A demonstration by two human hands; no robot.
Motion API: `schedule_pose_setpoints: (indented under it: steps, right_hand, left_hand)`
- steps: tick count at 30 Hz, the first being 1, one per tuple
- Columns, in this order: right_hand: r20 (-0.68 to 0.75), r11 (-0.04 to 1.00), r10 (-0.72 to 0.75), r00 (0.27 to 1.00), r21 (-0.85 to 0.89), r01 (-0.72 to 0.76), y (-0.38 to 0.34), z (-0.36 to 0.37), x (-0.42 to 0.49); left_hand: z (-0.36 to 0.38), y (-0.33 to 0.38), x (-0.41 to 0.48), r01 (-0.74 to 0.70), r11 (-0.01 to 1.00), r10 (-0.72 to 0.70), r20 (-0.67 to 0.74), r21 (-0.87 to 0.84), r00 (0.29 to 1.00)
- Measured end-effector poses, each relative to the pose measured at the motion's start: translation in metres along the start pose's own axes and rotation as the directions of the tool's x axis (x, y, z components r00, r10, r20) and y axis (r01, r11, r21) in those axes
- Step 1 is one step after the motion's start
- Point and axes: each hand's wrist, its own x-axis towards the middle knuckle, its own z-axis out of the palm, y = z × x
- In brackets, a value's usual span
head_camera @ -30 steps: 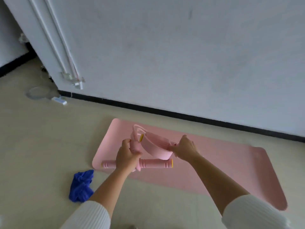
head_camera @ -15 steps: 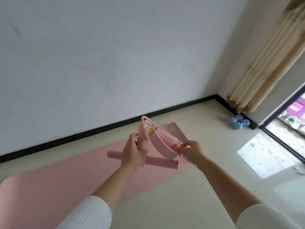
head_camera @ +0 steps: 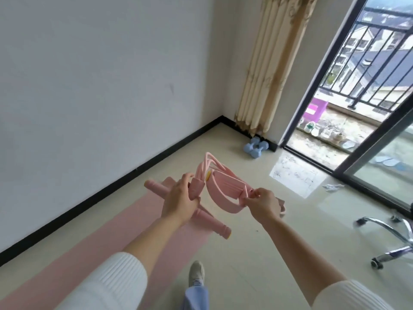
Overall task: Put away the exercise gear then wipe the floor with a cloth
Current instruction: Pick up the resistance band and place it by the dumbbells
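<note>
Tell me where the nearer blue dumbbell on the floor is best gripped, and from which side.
Grip the nearer blue dumbbell by the thin bar between its two thick heads, coming from above. It lies flat on the floor, with the second dumbbell and curtain close behind, so the top is free. The left hand and right hand both hold the pink puller; free one first.

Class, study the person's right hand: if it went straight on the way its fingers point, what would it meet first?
The pink pedal puller it is pinching: the right hand points left into it. Past that, probably the left hand gripping the handle, though depth is unclear.
</note>
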Motion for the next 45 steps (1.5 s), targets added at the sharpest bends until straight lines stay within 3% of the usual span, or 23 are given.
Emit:
schedule_pose_setpoints:
  steps: [8,13,25,32,37,45]
  right_hand:
    - [-0.151,0.998,0.046,0.987,-0.041,-0.052,-0.035,-0.013,0.194]
    - [-0.179,0.994,0.052,0.982,-0.083,-0.068,-0.048,-0.034,0.294]
    - [-0.103,0.98,0.135,0.985,-0.132,-0.148,-0.066,-0.071,0.605]
    - [-0.023,0.945,0.137,0.99,-0.297,-0.138,-0.105,-0.097,0.761]
    - [0.013,0.938,0.112,0.994,-0.332,-0.101,-0.133,-0.082,0.84]
    - [0.008,0.915,0.15,0.989,-0.379,-0.136,-0.174,0.002,0.968]
  left_hand:
    - [0.067,0.039,0.214,-0.073,0.975,0.056,0.085,0.212,0.995]
    - [0.105,0.067,0.329,-0.043,0.991,0.024,0.146,0.127,0.989]
    - [0.234,0.124,0.606,-0.025,0.98,-0.025,0.25,0.195,0.968]
    - [0.251,0.156,0.752,0.077,0.977,-0.139,0.315,0.2,0.939]
    - [0.258,0.161,0.848,0.138,0.976,-0.186,0.314,0.167,0.931]
    - [0.278,0.118,1.023,0.174,0.966,-0.243,0.453,0.19,0.857]
